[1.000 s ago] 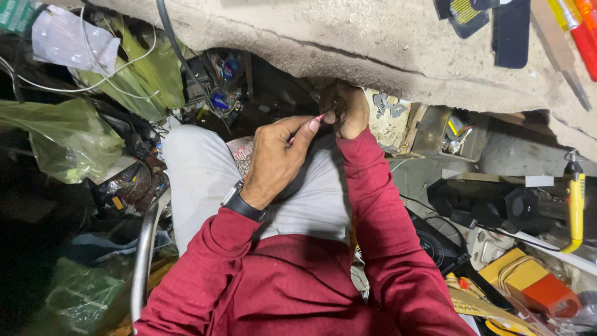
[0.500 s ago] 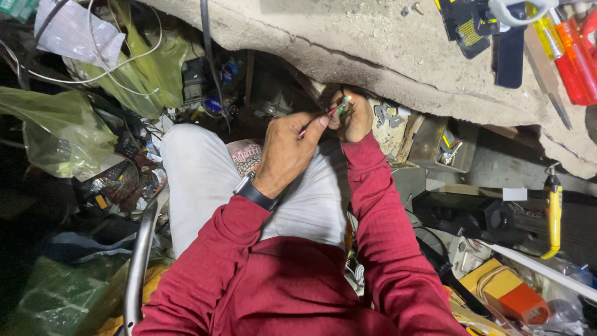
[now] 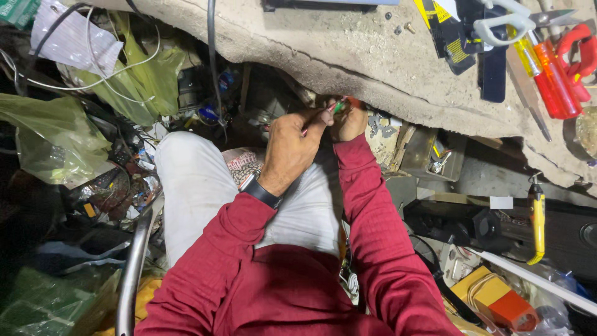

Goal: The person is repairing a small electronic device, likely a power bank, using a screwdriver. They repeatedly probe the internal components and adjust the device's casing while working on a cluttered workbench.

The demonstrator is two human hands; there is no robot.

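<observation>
Both hands meet just under the bench (image 3: 373, 46) edge. Left hand (image 3: 291, 149), grip pinched together on a thin red-handled tool (image 3: 317, 120), tip at a small green part (image 3: 339, 107). Right hand (image 3: 352, 123) grip clamped on that green part, close under the bench edge. Black watch (image 3: 260, 191) on left wrist. Screwdrivers (image 3: 547, 71) lie on the bench, well apart.

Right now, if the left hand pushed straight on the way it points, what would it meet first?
The left hand points up-right, so it would likely first meet the right hand with its small green part; then the workbench edge. Depth is unclear.
</observation>
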